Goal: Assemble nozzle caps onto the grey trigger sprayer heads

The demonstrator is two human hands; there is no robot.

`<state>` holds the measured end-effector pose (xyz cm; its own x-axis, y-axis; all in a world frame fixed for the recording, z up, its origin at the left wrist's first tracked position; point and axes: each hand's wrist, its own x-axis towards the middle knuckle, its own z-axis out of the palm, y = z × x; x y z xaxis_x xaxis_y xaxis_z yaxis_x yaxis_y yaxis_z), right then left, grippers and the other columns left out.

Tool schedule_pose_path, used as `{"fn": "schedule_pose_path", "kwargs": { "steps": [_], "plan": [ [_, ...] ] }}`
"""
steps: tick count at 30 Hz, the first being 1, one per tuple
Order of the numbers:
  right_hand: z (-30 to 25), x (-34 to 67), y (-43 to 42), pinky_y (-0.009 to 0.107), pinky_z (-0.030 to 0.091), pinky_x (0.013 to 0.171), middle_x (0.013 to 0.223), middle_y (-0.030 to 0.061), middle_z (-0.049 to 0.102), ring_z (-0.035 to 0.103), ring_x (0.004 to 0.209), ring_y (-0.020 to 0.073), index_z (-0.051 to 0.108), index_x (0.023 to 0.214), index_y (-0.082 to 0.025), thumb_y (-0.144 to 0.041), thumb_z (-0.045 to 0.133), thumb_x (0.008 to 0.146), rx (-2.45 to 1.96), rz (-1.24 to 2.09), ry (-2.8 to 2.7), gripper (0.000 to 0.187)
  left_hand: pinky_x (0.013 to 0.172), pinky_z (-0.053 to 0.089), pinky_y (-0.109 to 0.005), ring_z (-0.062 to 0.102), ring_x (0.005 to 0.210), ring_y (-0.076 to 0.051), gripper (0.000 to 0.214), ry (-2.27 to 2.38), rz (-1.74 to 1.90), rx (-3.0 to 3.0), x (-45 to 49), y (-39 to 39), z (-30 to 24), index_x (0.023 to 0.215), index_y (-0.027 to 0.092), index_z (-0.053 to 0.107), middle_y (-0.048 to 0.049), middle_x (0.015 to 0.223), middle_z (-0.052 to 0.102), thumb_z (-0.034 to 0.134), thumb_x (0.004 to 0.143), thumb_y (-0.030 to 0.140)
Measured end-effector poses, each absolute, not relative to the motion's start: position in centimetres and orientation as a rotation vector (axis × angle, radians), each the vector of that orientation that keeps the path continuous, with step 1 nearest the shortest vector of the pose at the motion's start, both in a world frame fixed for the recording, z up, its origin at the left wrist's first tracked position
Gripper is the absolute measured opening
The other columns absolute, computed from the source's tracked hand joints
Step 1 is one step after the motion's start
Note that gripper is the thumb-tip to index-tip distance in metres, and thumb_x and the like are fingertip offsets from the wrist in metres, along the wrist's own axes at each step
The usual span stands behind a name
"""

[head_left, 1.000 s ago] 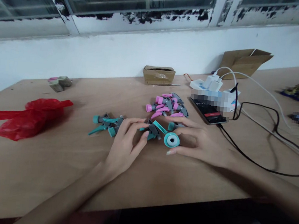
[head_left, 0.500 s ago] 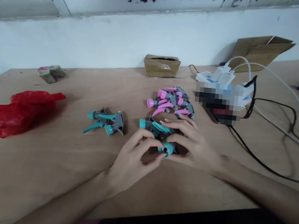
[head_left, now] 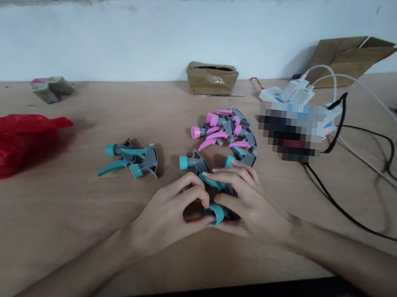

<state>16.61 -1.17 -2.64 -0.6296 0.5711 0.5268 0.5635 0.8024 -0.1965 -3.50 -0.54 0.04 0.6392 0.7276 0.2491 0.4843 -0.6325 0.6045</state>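
Both hands meet over a grey and teal spray trigger head (head_left: 217, 212) near the front of the wooden table (head_left: 71, 211). My left hand (head_left: 170, 214) pinches its teal cap end with thumb and fingers. My right hand (head_left: 249, 203) curls round the grey body from the right. Just behind the hands lie two more teal trigger heads (head_left: 191, 163). A pile of pink and grey trigger heads (head_left: 225, 130) sits further back. Two teal trigger heads (head_left: 131, 158) lie to the left.
A red plastic bag (head_left: 8, 140) lies at the far left. A small cardboard box (head_left: 212, 78) and a larger open one (head_left: 350, 53) stand by the wall. A power strip with chargers (head_left: 292, 94) and black and white cables (head_left: 358, 184) cover the right side.
Both hands drew nearer to the table's front edge with the teal trigger head. The view tilted down, and the windows left the frame.
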Motion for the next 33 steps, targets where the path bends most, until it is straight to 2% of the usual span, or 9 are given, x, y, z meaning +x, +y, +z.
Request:
{"fn": "schedule_pose_path", "kwargs": {
  "steps": [3,10,14,18,22,26,28,33],
  "plan": [
    [-2.6,16.5,-1.3,0.045,0.034,0.096,0.120,0.0091,0.053,0.042,0.116,0.0248,0.064,0.090,-0.021,-0.037,0.058,0.078,-0.827,0.068,-2.397,0.020,0.061,0.047,-0.024,0.055,0.068,-0.012,0.016,0.933,0.654,2.325,-3.3,-0.6,-0.2,0.074,0.021,0.049,0.0005,0.085,0.054,0.064,0.070,0.017],
    [-2.9,16.4,-1.6,0.043,0.036,0.096,0.119,0.0086,0.052,0.042,0.115,0.0243,0.064,0.090,-0.022,-0.045,0.058,0.078,-0.804,0.147,-2.359,0.027,0.055,0.045,-0.020,0.051,0.064,-0.010,0.013,0.851,0.518,2.241,-3.5,-0.6,0.1,0.078,0.022,0.050,0.0017,0.081,0.054,0.062,0.076,0.019],
    [-3.1,16.3,-1.5,0.042,0.036,0.094,0.119,0.0093,0.053,0.042,0.115,0.0241,0.063,0.093,-0.021,-0.043,0.058,0.079,-0.804,0.146,-2.339,0.028,0.053,0.043,-0.022,0.050,0.059,-0.010,0.021,0.970,0.547,2.334,-3.4,-0.8,0.1,0.078,0.023,0.047,0.0040,0.076,0.054,0.064,0.068,0.017],
    [-3.1,16.1,-1.4,0.043,0.035,0.093,0.122,0.0078,0.052,0.041,0.115,0.0240,0.063,0.093,-0.022,-0.039,0.057,0.079,-0.852,0.104,-2.349,0.022,0.051,0.044,-0.024,0.051,0.057,-0.011,0.024,1.085,0.623,2.476,-3.1,-1.3,-0.3,0.079,0.022,0.044,0.0033,0.074,0.053,0.058,0.061,0.014],
    [-3.0,15.9,-1.4,0.043,0.035,0.092,0.122,0.0075,0.051,0.042,0.113,0.0243,0.064,0.090,-0.022,-0.038,0.060,0.077,-0.930,0.102,-2.309,0.021,0.051,0.045,-0.025,0.055,0.062,-0.014,0.020,1.161,0.674,2.552,-2.9,-1.5,-0.5,0.080,0.022,0.045,0.0011,0.076,0.056,0.054,0.064,0.016],
    [-2.8,16.0,-1.6,0.043,0.034,0.091,0.120,0.0088,0.052,0.043,0.110,0.0245,0.064,0.086,-0.020,-0.041,0.061,0.076,-0.972,0.156,-2.275,0.024,0.052,0.045,-0.022,0.053,0.056,-0.010,0.018,1.116,0.667,2.422,-3.1,-1.4,-0.4,0.082,0.021,0.046,0.0036,0.072,0.055,0.058,0.069,0.016],
    [-2.7,16.1,-1.6,0.043,0.033,0.091,0.118,0.0086,0.053,0.045,0.108,0.0237,0.064,0.083,-0.020,-0.042,0.063,0.075,-0.976,0.167,-2.239,0.024,0.052,0.045,-0.020,0.053,0.057,-0.008,0.016,1.060,0.704,2.362,-3.2,-1.4,-0.2,0.082,0.020,0.048,0.0032,0.074,0.055,0.060,0.072,0.016],
    [-2.3,16.3,-1.4,0.040,0.032,0.086,0.114,0.0077,0.055,0.048,0.103,0.0221,0.061,0.078,-0.019,-0.040,0.064,0.075,-1.003,0.115,-2.157,0.021,0.062,0.051,-0.019,0.058,0.077,-0.010,0.015,0.926,0.951,2.328,-3.2,-1.7,0.6,0.088,0.018,0.057,-0.0026,0.093,0.055,0.061,0.076,0.011]
  ]
}}
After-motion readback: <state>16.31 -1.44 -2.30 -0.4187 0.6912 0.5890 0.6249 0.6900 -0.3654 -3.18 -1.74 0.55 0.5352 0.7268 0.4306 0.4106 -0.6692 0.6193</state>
